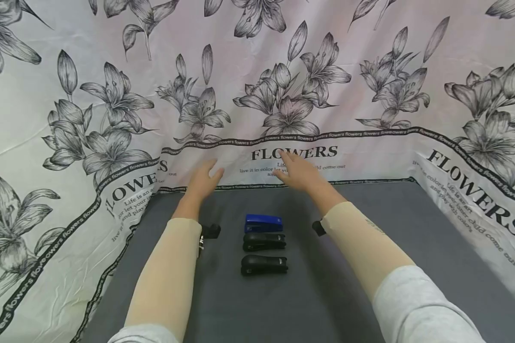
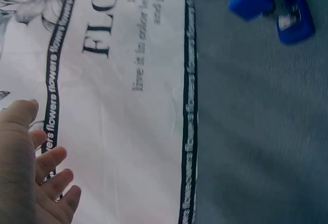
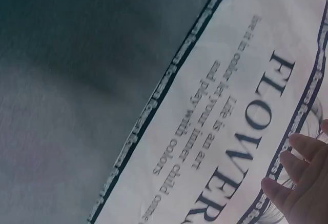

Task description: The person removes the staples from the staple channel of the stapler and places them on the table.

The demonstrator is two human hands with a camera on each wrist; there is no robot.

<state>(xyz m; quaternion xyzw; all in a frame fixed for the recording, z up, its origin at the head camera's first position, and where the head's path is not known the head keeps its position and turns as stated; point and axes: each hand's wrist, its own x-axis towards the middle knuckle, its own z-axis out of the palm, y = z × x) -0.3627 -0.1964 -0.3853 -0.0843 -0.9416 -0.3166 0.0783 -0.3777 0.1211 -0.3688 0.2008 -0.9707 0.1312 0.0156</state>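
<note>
Three staplers (image 1: 263,223) (image 1: 263,242) (image 1: 263,265) lie closer in than both hands (image 1: 202,180) (image 1: 299,171), empty with fingers loosely spread

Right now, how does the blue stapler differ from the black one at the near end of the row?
Colour: the blue stapler is vivid blue; the near stapler is black.
Place: the blue stapler is at the row's far end, the near stapler at the opposite end.
Spacing: the blue stapler sits very close to the middle stapler; a clear gap separates the near stapler from it.
Both lie side to side on the grey table, untouched.
</note>
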